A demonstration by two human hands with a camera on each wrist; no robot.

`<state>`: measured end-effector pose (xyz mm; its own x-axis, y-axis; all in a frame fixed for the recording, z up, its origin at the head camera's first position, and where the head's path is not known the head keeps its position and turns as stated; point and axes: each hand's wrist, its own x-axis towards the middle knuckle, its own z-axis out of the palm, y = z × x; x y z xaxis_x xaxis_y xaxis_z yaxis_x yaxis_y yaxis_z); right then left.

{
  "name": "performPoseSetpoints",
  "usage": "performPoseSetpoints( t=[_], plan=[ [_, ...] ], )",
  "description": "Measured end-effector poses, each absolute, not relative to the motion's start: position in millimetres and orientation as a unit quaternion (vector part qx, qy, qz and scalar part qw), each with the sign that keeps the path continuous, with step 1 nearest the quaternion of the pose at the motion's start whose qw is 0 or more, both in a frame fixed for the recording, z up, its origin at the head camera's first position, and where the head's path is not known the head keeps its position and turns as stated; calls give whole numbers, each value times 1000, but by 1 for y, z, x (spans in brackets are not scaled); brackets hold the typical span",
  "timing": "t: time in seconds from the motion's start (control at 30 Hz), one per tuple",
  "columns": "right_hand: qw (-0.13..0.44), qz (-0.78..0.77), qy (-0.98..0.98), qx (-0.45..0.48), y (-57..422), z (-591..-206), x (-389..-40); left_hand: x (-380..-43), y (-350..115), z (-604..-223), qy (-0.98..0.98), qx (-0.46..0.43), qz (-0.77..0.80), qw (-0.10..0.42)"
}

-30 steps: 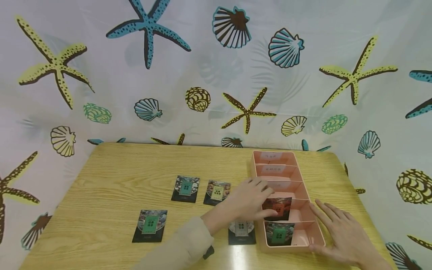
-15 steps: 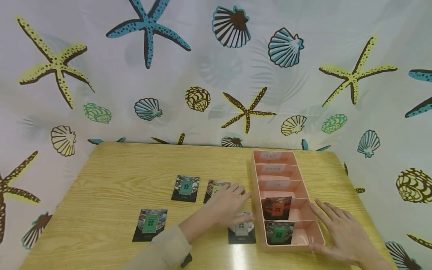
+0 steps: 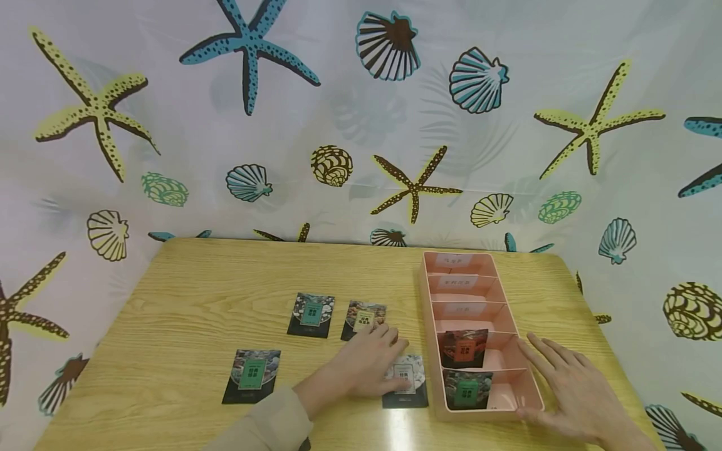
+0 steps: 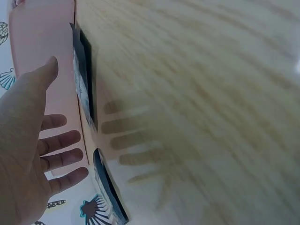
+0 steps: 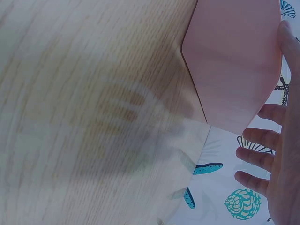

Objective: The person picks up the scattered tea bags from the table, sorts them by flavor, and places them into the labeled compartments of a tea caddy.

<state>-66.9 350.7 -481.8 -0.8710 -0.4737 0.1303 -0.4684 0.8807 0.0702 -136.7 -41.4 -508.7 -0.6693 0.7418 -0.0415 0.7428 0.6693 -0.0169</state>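
My left hand [image 3: 363,363] hovers above the table with its fingers loosely spread, holding nothing. Under its thumb lies a packet with a white label [image 3: 407,401], partly covered. Just beyond the fingertips is a packet with a yellow label [image 3: 361,313]. The left wrist view shows the hand [image 4: 26,140] apart from both packets. My right hand [image 3: 575,388] has its fingers extended along the right side of a pink compartment box [image 3: 430,332], thumb at the near corner. Inside, a red-label packet [image 3: 465,351] and a green-label packet [image 3: 468,391] lean in the two nearest compartments.
Left of the hands lie a teal-label packet [image 3: 311,316] and a green-label packet [image 3: 251,376] on the wooden table [image 3: 225,275]. A dark corner of something [image 3: 306,445] peeks out by the left sleeve. A patterned curtain [image 3: 316,213] hangs behind. Paper labels mark the box's far compartments.
My left hand has left the red-label packet in the box and moved left over the table packets. My right hand stays at the box's side.
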Motion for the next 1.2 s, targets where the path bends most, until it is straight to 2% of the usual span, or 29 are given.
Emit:
performPoseSetpoints(
  t=[0.63, 1.2],
  plan=[
    [78, -24, -965, 247, 350, -481, -67, -130, -42, -519, 909, 413, -51, -6],
    [77, -21, -966, 244, 351, -481, -67, -135, -37, -511, 918, 394, -47, -16]
  ],
)
